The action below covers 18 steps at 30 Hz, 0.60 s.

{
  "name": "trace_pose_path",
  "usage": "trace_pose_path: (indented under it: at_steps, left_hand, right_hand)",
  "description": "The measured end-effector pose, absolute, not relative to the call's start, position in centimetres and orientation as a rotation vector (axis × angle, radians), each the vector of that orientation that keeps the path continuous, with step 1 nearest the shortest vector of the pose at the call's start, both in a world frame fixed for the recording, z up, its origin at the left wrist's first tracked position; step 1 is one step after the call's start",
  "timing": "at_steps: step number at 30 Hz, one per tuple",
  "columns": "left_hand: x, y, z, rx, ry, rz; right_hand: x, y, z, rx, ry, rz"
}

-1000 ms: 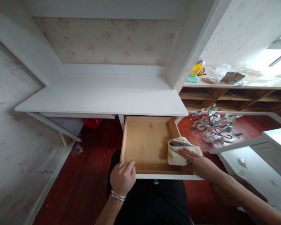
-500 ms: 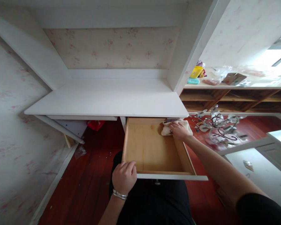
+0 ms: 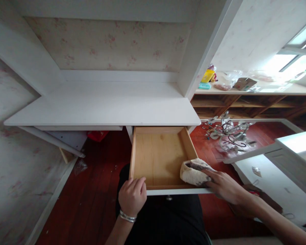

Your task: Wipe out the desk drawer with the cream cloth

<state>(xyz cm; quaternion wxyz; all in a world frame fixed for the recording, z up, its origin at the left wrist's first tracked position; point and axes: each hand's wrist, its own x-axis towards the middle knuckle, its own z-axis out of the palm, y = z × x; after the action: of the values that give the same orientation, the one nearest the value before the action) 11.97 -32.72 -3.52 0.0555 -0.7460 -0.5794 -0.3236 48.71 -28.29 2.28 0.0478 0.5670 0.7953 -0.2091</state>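
Observation:
An unpainted wooden drawer [image 3: 158, 156] with a white front is pulled out of the white desk [image 3: 112, 105]. My left hand [image 3: 133, 195], with a silver bracelet at the wrist, is closed over the drawer's front left corner. In my right hand [image 3: 225, 185] is a cream cloth [image 3: 195, 173] with a dark grey patch on it. The cloth lies over the right side wall near the drawer's front right corner. Part of it hangs inside the drawer. A round knob [image 3: 169, 197] shows below the drawer front.
A chandelier [image 3: 232, 132] lies on the red wooden floor [image 3: 91, 204] to the right. Behind it runs a low shelf unit [image 3: 257, 91] with bags and a box on top. A white cabinet [image 3: 270, 180] stands at the right, and a red object [image 3: 98, 135] is under the desk.
My right hand has drawn the cloth from the drawer's back right corner toward its front right corner. My left hand stays on the front left corner. The view has shifted slightly.

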Motion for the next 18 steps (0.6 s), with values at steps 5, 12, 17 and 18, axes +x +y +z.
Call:
trace_pose_path:
  at_steps: [5, 12, 17, 18]
  left_hand:
    - [11.4, -32.9, -3.3, -2.258, -1.755, -1.331]
    - [9.0, -34.9, -3.7, -1.979, -1.958, -1.606]
    - [5.3, -36.5, -5.0, -1.273, -2.751, -1.652]
    - [4.8, -36.7, -5.2, -1.196, -2.841, -1.655]
  right_hand:
    - [44.6, -27.7, 3.0, 1.596, 2.494, -0.875]
    - [28.6, -27.4, 3.0, 1.329, 2.676, -0.995]
    - [22.4, -27.6, 2.6, 1.346, 2.804, -0.885]
    - [22.3, -27.2, 2.7, 1.377, 2.778, -0.892]
